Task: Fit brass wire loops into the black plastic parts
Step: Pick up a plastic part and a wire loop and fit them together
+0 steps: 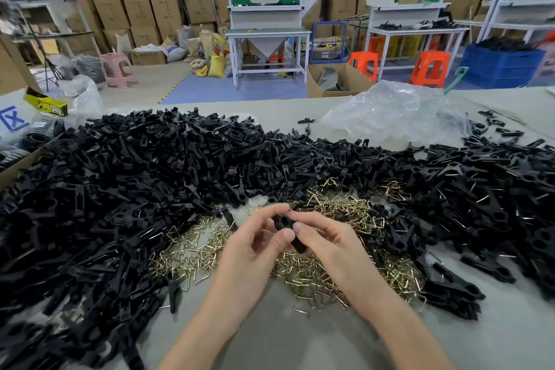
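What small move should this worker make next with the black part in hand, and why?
Probably lower the right hand to pinch one loop from the brass wire loops just below: both it and the left hand hold a black plastic part, and no loop shows in either grip.

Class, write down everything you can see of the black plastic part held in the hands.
The black plastic part is matte, elongated, with a rounded upper end. It is held tilted above the brass wire loops, pinched between the left hand and right hand, whose fingers hide much of it.
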The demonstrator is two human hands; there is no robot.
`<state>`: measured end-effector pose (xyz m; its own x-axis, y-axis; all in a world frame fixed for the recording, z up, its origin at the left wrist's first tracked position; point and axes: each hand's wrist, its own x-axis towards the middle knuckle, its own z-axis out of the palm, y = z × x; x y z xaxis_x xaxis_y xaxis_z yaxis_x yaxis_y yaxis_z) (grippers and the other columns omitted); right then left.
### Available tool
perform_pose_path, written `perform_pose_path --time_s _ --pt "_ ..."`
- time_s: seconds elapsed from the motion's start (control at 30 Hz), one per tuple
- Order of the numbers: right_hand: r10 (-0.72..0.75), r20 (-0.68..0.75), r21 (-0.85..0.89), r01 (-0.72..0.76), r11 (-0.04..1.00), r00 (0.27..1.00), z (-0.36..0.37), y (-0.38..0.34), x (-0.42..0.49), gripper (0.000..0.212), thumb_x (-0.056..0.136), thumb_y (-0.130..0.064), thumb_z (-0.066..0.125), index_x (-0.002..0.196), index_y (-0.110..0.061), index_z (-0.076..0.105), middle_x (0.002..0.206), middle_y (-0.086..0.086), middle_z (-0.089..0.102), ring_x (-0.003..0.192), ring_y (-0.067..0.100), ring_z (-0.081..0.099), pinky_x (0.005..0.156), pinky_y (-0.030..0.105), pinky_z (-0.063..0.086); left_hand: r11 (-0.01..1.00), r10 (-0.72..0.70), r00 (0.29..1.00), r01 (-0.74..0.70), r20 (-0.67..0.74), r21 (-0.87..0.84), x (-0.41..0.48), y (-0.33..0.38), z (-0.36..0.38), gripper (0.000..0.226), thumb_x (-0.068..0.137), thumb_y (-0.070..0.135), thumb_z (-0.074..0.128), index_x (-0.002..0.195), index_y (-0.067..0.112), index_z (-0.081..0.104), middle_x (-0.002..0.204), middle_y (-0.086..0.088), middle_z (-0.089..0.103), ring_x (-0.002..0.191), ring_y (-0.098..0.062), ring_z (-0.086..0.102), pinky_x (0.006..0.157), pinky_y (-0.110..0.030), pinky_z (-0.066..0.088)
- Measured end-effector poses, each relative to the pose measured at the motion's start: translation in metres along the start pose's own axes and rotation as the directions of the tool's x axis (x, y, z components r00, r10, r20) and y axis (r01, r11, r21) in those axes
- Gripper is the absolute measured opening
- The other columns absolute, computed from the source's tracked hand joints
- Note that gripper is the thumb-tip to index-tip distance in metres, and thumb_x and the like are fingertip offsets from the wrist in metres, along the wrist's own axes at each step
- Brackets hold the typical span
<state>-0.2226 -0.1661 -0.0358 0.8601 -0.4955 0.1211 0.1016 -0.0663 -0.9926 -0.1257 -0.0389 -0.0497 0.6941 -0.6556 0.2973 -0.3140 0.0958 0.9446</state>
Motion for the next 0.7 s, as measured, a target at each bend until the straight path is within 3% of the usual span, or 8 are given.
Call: perform_pose_path --time_s 0.07,0.17,0.23,0.33,0.4,0.43,0.5,0.7 --pt "0.016 -0.004 -0.013 -0.016 1.0 1.0 0.0 0.0 0.001 0.026 0.1 -0.011 0.061 0.116 -0.026 0.073 0.102 -0.004 0.076 0.09 0.007 0.07 0.076 0.02 0.055 1.0 0.001 1.0 -0.001 -0.001 0.02 0.0 0.0 0.0 0.031 0.081 0.045 0.067 0.113 0.046 0.067 0.084 0.002 0.062 0.084 -0.029 0.062 0.084 -0.048 0.057" --pt "-0.017 -0.061 -0.02 0.016 1.0 0.998 -0.001 0.003 0.001 0.03 0.101 -0.022 0.059 0.129 -0.034 0.059 0.106 -0.01 0.073 0.098 0.003 0.07 0.081 0.017 0.054 0.998 0.007 0.998 -0.003 -0.057 0.067 0.002 -0.002 0.0 0.023 0.086 0.04 0.068 0.108 0.046 0.066 0.084 0.004 0.067 0.082 -0.025 0.063 0.082 -0.049 0.055" --pt "-0.153 -0.162 -0.267 0.107 0.958 0.975 -0.006 0.007 0.0 0.029 0.103 -0.033 0.055 0.132 -0.037 0.057 0.112 -0.019 0.069 0.104 0.0 0.066 0.087 0.015 0.051 0.996 0.007 0.991 0.005 -0.134 0.089 0.003 -0.006 -0.002 0.021 0.092 0.03 0.068 0.106 0.045 0.064 0.087 0.005 0.069 0.081 -0.019 0.063 0.079 -0.039 0.054" --pt "-0.311 -0.123 -0.717 0.132 0.685 0.943 -0.014 0.009 -0.001 0.035 0.101 -0.039 0.051 0.136 -0.034 0.058 0.127 -0.024 0.058 0.118 -0.007 0.053 0.106 0.017 0.04 0.994 -0.035 0.969 0.059 -0.244 0.092 0.006 -0.012 -0.006 0.021 0.094 0.022 0.067 0.103 0.04 0.062 0.091 0.013 0.07 0.081 -0.009 0.064 0.074 -0.021 0.051" --pt "-0.175 0.002 -0.868 0.089 0.489 0.985 -0.014 0.013 -0.003 0.044 0.1 -0.052 0.045 0.14 -0.036 0.053 0.138 -0.02 0.049 0.13 -0.001 0.04 0.117 0.026 0.025 0.991 -0.066 0.959 0.095 -0.276 0.093 0.007 -0.015 -0.007 0.019 0.094 0.019 0.068 0.102 0.034 0.061 0.094 0.014 0.07 0.082 -0.008 0.065 0.071 -0.014 0.048" --pt "-0.099 0.04 -0.908 0.078 0.412 0.994 -0.013 0.016 -0.003 0.048 0.099 -0.059 0.04 0.141 -0.038 0.052 0.141 -0.021 0.046 0.134 0.002 0.034 0.119 0.028 0.017 0.989 -0.073 0.955 0.106 -0.286 0.1 0.008 -0.016 -0.007 0.018 0.094 0.019 0.068 0.102 0.033 0.061 0.094 0.014 0.07 0.082 -0.006 0.065 0.071 -0.012 0.047" --pt "-0.038 0.074 -0.927 0.083 0.365 0.996 -0.012 0.02 -0.003 0.051 0.095 -0.066 0.037 0.136 -0.042 0.054 0.137 -0.025 0.045 0.136 0.005 0.029 0.12 0.029 0.012 0.987 -0.072 0.952 0.111 -0.297 0.118 0.008 -0.015 -0.007 0.018 0.093 0.02 0.069 0.101 0.034 0.06 0.093 0.012 0.071 0.081 -0.003 0.064 0.069 -0.009 0.045" --pt "-0.137 0.122 -0.92 0.163 0.357 0.983 -0.011 0.019 -0.004 0.02 0.099 -0.053 0.05 0.11 -0.041 0.061 0.114 -0.024 0.05 0.111 0.004 0.039 0.109 0.027 0.028 0.975 -0.053 0.956 0.112 -0.29 0.19 0.008 -0.015 -0.005 0.02 0.092 0.022 0.071 0.103 0.034 0.059 0.091 0.013 0.07 0.081 0.004 0.062 0.07 -0.005 0.043"
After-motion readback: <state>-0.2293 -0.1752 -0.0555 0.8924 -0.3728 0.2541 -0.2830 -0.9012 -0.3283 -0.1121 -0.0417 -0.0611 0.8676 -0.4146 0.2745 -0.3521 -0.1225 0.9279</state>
